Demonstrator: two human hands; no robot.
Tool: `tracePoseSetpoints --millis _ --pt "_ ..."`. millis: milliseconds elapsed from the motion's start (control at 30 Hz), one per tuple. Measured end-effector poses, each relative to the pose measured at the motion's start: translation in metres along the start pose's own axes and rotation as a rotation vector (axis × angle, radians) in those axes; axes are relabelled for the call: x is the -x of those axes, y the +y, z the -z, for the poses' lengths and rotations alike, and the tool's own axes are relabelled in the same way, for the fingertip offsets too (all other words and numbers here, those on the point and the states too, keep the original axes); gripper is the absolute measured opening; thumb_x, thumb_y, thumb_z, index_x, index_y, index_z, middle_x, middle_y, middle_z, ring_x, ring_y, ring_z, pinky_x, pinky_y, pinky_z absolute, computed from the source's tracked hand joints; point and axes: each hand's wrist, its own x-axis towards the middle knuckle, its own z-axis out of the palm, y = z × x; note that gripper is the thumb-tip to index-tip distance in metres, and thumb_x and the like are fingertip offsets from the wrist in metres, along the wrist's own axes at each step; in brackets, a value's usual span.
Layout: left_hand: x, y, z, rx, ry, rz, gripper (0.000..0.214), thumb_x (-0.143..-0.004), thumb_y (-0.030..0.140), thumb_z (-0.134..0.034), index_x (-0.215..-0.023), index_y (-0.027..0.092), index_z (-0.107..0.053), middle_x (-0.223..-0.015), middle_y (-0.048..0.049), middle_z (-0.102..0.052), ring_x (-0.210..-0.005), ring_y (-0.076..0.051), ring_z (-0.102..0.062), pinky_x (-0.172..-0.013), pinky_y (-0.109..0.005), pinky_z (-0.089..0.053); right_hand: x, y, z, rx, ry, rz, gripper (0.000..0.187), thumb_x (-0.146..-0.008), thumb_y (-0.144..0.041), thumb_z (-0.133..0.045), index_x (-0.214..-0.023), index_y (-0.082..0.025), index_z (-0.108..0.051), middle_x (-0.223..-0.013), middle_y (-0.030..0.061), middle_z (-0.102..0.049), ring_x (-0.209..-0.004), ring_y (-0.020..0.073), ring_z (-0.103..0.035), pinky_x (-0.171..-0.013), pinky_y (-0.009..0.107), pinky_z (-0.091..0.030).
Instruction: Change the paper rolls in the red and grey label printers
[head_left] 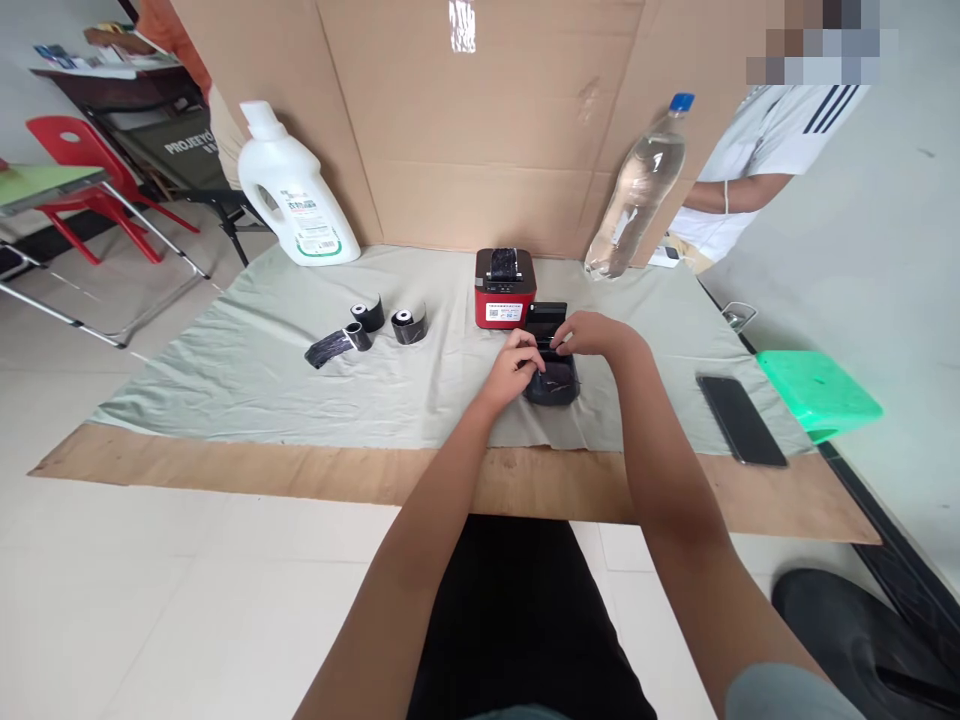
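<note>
A small black printer lies on the cloth with its lid raised. Inside it shows a dark, shiny roll. My left hand reaches in from the left side, its fingers bent over the opening; what they grip is hidden. From the right, my right hand bends down to the opening between lid and body, thumb and fingertips pinched together on something too small to make out. Just behind stands a red and black receipt printer with a dark strip coming out of its top.
Several black rolls sit at left, one partly unwound. At the back stand a white detergent bottle and a clear bottle against a cardboard panel. A phone lies right; a green stool stands beyond. A person is behind the panel.
</note>
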Motion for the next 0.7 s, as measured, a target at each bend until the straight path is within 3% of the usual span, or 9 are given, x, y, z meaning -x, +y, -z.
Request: tracePoseSetpoints --millis 67,200,467,567,700 --pt "-0.001 -0.002 0.001 0.017 0.012 0.005 0.03 -0.084 0.002 -0.052 -0.066 0.018 -0.069 -0.107 -0.006 -0.053 -0.101 -0.017 -0.061 -0.095 -0.034 -0.055 -0.014 -0.013 0.003 0.062 -0.097 -0.023 0.025 -0.071 -0.014 -0.078 -0.094 -0.022 -0.084 -0.097 0.0037 -0.08 -0.091 0.0243 -0.072 -0.079 0.032 -0.054" --pt "-0.002 -0.009 0.001 0.096 0.059 0.009 0.029 -0.081 0.002 -0.052 -0.064 0.018 -0.069 -0.106 -0.0055 -0.053 -0.101 -0.018 -0.059 -0.09 -0.033 -0.053 -0.016 -0.033 -0.005 0.143 -0.132 -0.104 0.031 -0.069 -0.015 -0.081 -0.099 -0.02 -0.081 -0.105 0.0087 -0.08 -0.094 0.0282 -0.074 -0.078 0.035 -0.056" --pt "-0.004 -0.018 0.003 0.164 0.133 0.063 0.026 -0.08 0.005 -0.054 -0.063 0.018 -0.069 -0.111 -0.0059 -0.056 -0.1 -0.018 -0.06 -0.088 -0.033 -0.05 0.001 -0.04 -0.021 0.216 -0.051 -0.145 0.034 -0.091 -0.012 -0.059 -0.119 -0.017 -0.077 -0.127 0.0182 -0.074 -0.12 0.0331 -0.07 -0.097 0.042 -0.049" --pt "-0.004 -0.017 0.007 0.17 0.195 0.084 0.025 -0.079 0.006 -0.056 -0.062 0.019 -0.069 -0.109 -0.0055 -0.058 -0.106 -0.02 -0.06 -0.097 -0.035 -0.049 0.001 -0.041 -0.026 0.232 -0.028 -0.131 0.034 -0.091 -0.008 -0.057 -0.118 -0.014 -0.077 -0.125 0.0202 -0.074 -0.119 0.0333 -0.07 -0.095 0.041 -0.048" --pt "-0.004 -0.012 0.013 0.2 0.286 0.1 0.023 -0.079 0.008 -0.058 -0.061 0.02 -0.068 -0.104 -0.0053 -0.059 -0.107 -0.021 -0.061 -0.096 -0.035 -0.048 0.003 -0.038 -0.017 0.241 -0.016 -0.076 0.031 -0.086 -0.009 -0.064 -0.113 -0.015 -0.077 -0.123 0.0175 -0.075 -0.114 0.0329 -0.071 -0.085 0.037 -0.049"
